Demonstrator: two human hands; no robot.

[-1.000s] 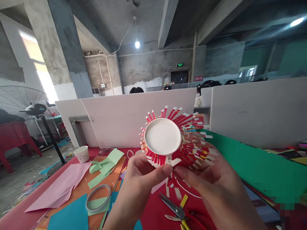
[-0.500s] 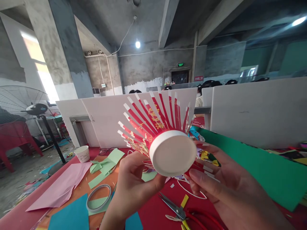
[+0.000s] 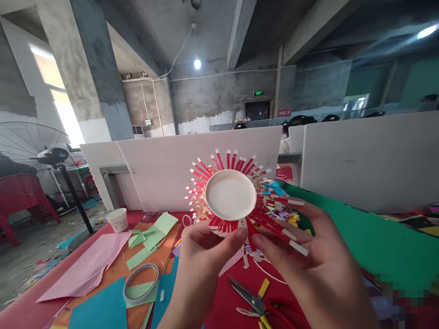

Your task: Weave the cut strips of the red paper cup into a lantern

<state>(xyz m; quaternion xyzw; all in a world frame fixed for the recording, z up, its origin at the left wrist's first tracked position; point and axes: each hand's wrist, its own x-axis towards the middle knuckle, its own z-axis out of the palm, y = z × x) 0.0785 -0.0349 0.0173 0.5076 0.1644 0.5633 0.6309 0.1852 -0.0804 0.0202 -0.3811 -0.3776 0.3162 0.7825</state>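
Above the bench (image 3: pixel 222 304) at twelve o'clock, the left hand (image 3: pixel 206 256) holds the fringed cup (image 3: pixel 230 195) near seven while the right hand (image 3: pixel 310 260) fingers its strips (image 3: pixel 276 225) near four, apparently spreading them, which calls for gentle pressure.

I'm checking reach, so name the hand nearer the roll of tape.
Left. The left hand is above and to the right of the roll of tape, holding the fringed cup; the right hand is farther right, at the cup's right side.

fringed cup (image 3: pixel 230 195): inside hidden (faces away) | scissors (image 3: pixel 254 303): handles cropped below | fan (image 3: pixel 51 156): cropped left
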